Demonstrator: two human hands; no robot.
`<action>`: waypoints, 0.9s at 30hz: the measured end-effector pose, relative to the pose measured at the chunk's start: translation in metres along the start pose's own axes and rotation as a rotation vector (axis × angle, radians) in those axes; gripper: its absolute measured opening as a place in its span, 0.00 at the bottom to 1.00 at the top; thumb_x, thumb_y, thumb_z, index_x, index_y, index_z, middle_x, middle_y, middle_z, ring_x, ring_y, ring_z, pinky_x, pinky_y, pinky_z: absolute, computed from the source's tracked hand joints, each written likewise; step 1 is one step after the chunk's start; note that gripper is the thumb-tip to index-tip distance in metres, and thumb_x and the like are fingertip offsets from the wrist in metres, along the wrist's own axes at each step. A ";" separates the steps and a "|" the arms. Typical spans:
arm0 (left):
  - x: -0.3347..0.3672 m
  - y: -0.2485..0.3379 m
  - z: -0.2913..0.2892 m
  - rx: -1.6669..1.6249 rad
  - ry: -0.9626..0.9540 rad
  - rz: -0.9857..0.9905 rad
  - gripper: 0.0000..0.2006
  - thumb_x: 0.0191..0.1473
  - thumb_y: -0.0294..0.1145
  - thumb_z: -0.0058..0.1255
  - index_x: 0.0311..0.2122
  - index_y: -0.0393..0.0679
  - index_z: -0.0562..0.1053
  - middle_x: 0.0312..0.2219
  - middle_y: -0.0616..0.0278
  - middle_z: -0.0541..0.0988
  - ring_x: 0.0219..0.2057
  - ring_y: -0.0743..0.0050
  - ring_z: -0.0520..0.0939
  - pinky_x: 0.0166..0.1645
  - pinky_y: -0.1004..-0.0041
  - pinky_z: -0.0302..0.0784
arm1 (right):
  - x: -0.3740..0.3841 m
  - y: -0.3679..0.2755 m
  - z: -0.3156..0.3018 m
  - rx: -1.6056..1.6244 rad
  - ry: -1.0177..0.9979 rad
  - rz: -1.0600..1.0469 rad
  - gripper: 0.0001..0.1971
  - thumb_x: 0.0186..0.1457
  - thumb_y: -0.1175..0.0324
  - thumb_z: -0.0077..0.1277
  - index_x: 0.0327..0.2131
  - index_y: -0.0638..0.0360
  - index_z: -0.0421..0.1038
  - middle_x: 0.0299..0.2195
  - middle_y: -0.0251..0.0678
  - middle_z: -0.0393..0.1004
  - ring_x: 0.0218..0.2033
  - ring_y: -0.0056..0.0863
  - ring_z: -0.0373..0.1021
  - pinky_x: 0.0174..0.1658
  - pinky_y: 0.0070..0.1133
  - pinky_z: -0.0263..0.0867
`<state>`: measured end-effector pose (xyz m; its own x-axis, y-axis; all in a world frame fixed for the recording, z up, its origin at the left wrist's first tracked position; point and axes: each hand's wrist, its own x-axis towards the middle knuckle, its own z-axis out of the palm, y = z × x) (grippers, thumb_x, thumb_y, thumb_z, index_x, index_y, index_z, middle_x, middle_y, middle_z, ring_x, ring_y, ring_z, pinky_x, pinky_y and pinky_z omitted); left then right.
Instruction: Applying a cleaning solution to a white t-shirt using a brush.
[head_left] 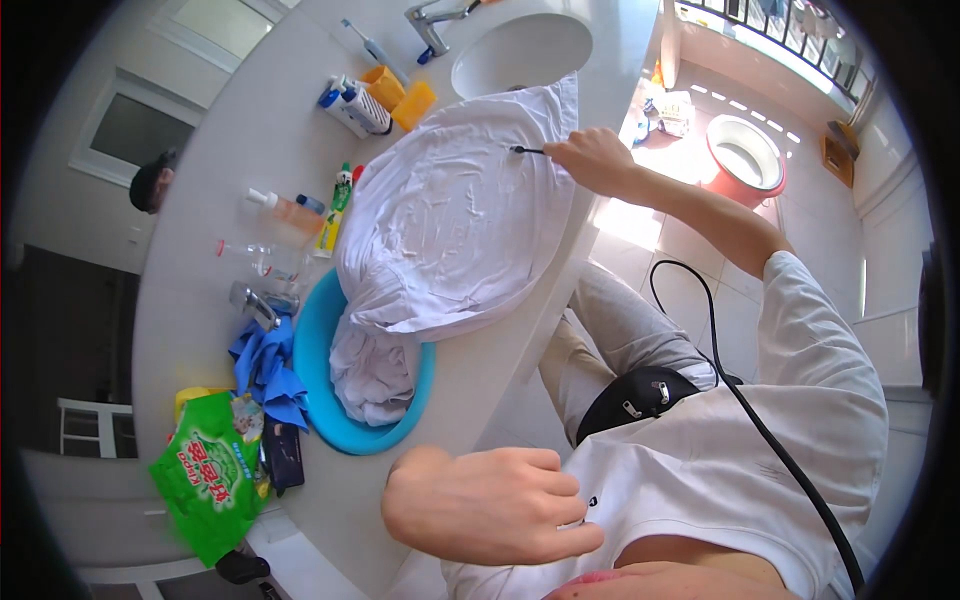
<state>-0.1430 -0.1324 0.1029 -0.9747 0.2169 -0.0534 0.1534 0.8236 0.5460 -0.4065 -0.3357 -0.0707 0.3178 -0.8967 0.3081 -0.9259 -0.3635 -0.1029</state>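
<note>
**Loose cloth under the brush, one hand away**

The right hand (pixel 592 163) has its fingers closed around the dark handle of a small brush (pixel 530 151), whose head appears to touch the white cloth (pixel 450 220). The left hand (pixel 490 505) hangs near the chest, well apart from the cloth; its fingers are bent, and whether they hold anything I cannot tell.

The cloth lies spread on the table (pixel 480 365), its upper end at the sink (pixel 525 50) and its lower end gathered over the rim of the blue basin (pixel 312 365). Pale ridges mark it; paste or creases, I cannot tell.

With no hand pinning it, a firm stroke could drag or bunch the cloth. Pulled upward, it might slide into the sink; pulled sideways, it could topple the tube (pixel 333 215) and pump bottle (pixel 290 210) beside it.
</note>
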 end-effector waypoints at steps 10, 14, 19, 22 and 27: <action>0.083 -0.066 0.057 0.306 0.481 -0.690 0.13 0.59 0.35 0.53 0.26 0.40 0.67 0.13 0.58 0.68 0.16 0.60 0.73 0.22 0.66 0.65 | -0.011 0.017 -0.010 0.347 -0.049 -0.070 0.04 0.51 0.75 0.52 0.31 0.61 0.76 0.27 0.45 0.78 0.31 0.43 0.78 0.32 0.35 0.73; 0.076 -0.055 0.081 -0.226 0.640 -0.674 0.14 0.60 0.34 0.52 0.26 0.38 0.69 0.13 0.57 0.66 0.15 0.66 0.67 0.22 0.69 0.62 | 0.000 0.021 0.006 0.184 0.048 -0.067 0.04 0.51 0.74 0.52 0.31 0.59 0.76 0.28 0.45 0.79 0.32 0.44 0.78 0.32 0.36 0.73; 0.076 -0.046 0.108 -0.082 0.823 -0.918 0.14 0.61 0.36 0.49 0.26 0.38 0.68 0.15 0.50 0.66 0.17 0.53 0.67 0.24 0.65 0.63 | 0.004 0.013 0.008 0.241 -0.076 -0.059 0.05 0.52 0.70 0.53 0.32 0.57 0.77 0.31 0.43 0.80 0.34 0.45 0.78 0.32 0.38 0.73; 0.053 -0.075 0.124 0.021 0.912 -1.045 0.14 0.61 0.36 0.49 0.27 0.37 0.71 0.15 0.50 0.67 0.17 0.53 0.68 0.24 0.65 0.63 | 0.004 0.003 -0.007 0.313 -0.146 -0.099 0.06 0.52 0.71 0.51 0.32 0.60 0.77 0.33 0.45 0.80 0.35 0.44 0.78 0.33 0.37 0.74; 0.021 -0.095 0.148 0.277 0.867 -1.152 0.14 0.60 0.38 0.50 0.27 0.38 0.73 0.15 0.51 0.71 0.18 0.53 0.72 0.25 0.64 0.65 | 0.008 -0.009 0.008 0.161 0.021 -0.089 0.07 0.53 0.73 0.51 0.34 0.59 0.78 0.34 0.41 0.81 0.36 0.41 0.79 0.33 0.34 0.75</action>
<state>-0.1536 -0.1288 -0.0741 -0.3523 -0.9088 0.2234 -0.8318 0.4135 0.3703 -0.3944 -0.3417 -0.0745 0.3912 -0.8544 0.3419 -0.8489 -0.4785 -0.2243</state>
